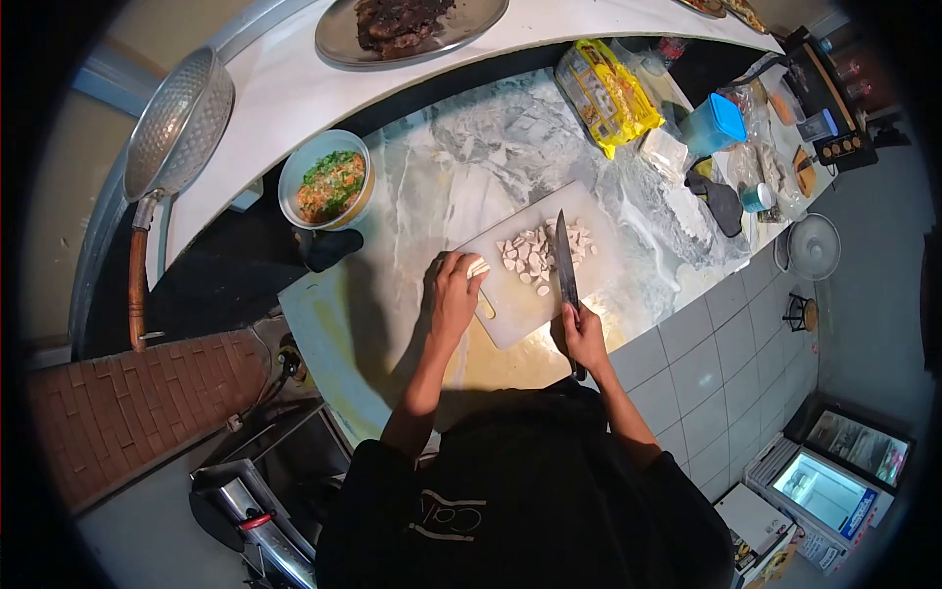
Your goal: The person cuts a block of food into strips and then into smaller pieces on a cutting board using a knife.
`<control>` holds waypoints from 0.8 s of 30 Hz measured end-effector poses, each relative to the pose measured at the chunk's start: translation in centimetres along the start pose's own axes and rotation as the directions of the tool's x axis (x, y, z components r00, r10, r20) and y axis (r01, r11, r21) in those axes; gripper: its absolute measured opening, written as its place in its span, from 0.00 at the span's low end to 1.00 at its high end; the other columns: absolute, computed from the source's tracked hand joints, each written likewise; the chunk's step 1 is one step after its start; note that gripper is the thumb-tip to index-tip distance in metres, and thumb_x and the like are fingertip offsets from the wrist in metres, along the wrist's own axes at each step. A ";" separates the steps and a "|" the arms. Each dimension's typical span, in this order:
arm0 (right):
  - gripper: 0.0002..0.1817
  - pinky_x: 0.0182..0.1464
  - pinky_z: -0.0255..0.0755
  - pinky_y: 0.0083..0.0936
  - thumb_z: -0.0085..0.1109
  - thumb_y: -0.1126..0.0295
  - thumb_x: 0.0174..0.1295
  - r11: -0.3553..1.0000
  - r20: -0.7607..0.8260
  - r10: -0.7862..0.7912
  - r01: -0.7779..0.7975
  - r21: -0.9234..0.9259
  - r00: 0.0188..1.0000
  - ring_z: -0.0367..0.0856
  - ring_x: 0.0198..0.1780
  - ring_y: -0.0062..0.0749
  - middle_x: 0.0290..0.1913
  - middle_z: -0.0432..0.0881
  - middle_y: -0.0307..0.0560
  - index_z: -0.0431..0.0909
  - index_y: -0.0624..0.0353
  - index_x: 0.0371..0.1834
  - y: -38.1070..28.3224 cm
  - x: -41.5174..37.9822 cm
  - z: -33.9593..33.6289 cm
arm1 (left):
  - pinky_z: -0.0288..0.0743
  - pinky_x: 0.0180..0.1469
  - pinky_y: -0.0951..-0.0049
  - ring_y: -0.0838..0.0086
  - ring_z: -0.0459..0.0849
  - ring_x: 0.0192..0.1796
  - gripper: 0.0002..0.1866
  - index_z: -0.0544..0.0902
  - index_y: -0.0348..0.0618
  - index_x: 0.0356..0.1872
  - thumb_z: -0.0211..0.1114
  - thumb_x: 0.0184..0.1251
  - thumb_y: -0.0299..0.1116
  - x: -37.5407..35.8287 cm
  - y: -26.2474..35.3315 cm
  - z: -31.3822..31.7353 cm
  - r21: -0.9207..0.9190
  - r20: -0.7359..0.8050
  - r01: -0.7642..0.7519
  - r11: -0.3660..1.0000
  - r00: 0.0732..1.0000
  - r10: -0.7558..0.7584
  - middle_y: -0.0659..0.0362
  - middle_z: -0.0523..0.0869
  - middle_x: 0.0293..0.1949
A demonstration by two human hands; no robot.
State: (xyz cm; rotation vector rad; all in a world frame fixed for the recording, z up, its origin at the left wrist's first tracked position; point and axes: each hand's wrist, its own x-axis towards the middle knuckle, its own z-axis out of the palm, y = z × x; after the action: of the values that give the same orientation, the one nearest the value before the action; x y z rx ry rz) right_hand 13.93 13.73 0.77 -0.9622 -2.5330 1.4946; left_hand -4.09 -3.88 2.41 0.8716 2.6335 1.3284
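Writing legible nowhere: yellow packet [607, 93] on the marble worktop [432, 187] carries print too small to read; white marks on the person's dark shirt cannot be made out.

Cutting board [535, 299], white, lies tilted on the worktop. Pale cut pieces [535, 253], small chunks and slices, sit in a loose heap on its upper half. Left hand [453, 294] rests at the board's left edge, fingers curled down onto a pale uncut strip [479, 267]. Right hand [583, 336] has fingers closed round the handle of a knife [565, 263]; the long dark blade points away from the person and lies across the heap.

Bowl [327, 181] of chopped orange and green food stands well left of the board.
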 end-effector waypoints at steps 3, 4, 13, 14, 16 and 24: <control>0.18 0.35 0.74 0.38 0.50 0.63 0.70 0.999 -0.004 -0.020 0.020 0.030 1.000 0.83 0.34 0.60 0.30 0.80 0.69 0.76 0.74 0.44 1.0 0.1 0.2 | 0.73 0.48 0.58 0.52 0.79 0.46 0.15 0.81 0.38 0.44 0.69 0.55 0.24 0.0 0.3 0.2 0.041 -0.019 -0.014 0.999 1.000 0.015 0.50 0.81 0.42; 0.18 0.36 0.74 0.38 0.50 0.63 0.70 0.999 -0.003 -0.028 0.028 0.033 1.000 0.83 0.35 0.60 0.30 0.81 0.70 0.76 0.74 0.43 1.0 0.1 0.2 | 0.74 0.47 0.59 0.52 0.80 0.44 0.14 0.81 0.38 0.44 0.69 0.56 0.25 -0.1 0.3 0.2 0.071 -0.026 -0.023 0.997 0.999 0.025 0.49 0.81 0.41; 0.19 0.38 0.75 0.42 0.48 0.63 0.71 0.994 0.034 -0.071 0.068 0.088 0.997 0.82 0.39 0.63 0.33 0.81 0.71 0.75 0.73 0.43 0.3 0.0 -0.6 | 0.76 0.40 0.63 0.57 0.83 0.38 0.12 0.81 0.37 0.43 0.69 0.57 0.25 -0.4 0.2 1.8 -0.040 -0.035 -0.042 0.998 0.999 0.040 0.49 0.82 0.38; 0.19 0.38 0.74 0.42 0.48 0.62 0.71 0.994 0.048 -0.078 0.073 0.081 0.996 0.82 0.39 0.63 0.33 0.81 0.71 0.75 0.73 0.43 0.4 0.1 -0.6 | 0.76 0.40 0.63 0.57 0.83 0.38 0.12 0.81 0.37 0.43 0.69 0.57 0.25 -0.5 0.2 2.0 -0.028 -0.034 -0.048 0.998 0.998 0.047 0.49 0.82 0.38; 0.20 0.37 0.74 0.42 0.47 0.62 0.71 0.993 0.064 -0.082 0.076 0.089 0.995 0.82 0.38 0.63 0.32 0.81 0.70 0.75 0.73 0.43 0.8 0.2 -0.5 | 0.77 0.38 0.66 0.59 0.83 0.34 0.12 0.82 0.37 0.42 0.70 0.56 0.25 -0.6 0.5 2.3 -0.034 -0.059 -0.046 0.998 0.997 0.044 0.50 0.83 0.36; 0.20 0.36 0.74 0.41 0.48 0.61 0.71 0.990 0.049 -0.116 0.112 0.080 0.992 0.83 0.36 0.62 0.29 0.80 0.71 0.76 0.74 0.41 0.0 0.2 -0.9 | 0.76 0.38 0.66 0.60 0.83 0.34 0.12 0.84 0.39 0.41 0.71 0.54 0.25 -1.1 1.4 2.8 -0.043 -0.062 -0.010 0.999 0.998 0.007 0.52 0.85 0.34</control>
State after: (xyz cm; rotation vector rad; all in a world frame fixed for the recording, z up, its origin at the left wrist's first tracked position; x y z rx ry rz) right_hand 14.09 14.57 1.17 -0.7632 -2.4982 1.5915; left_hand -1.71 -1.82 1.51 0.8502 2.6385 1.4320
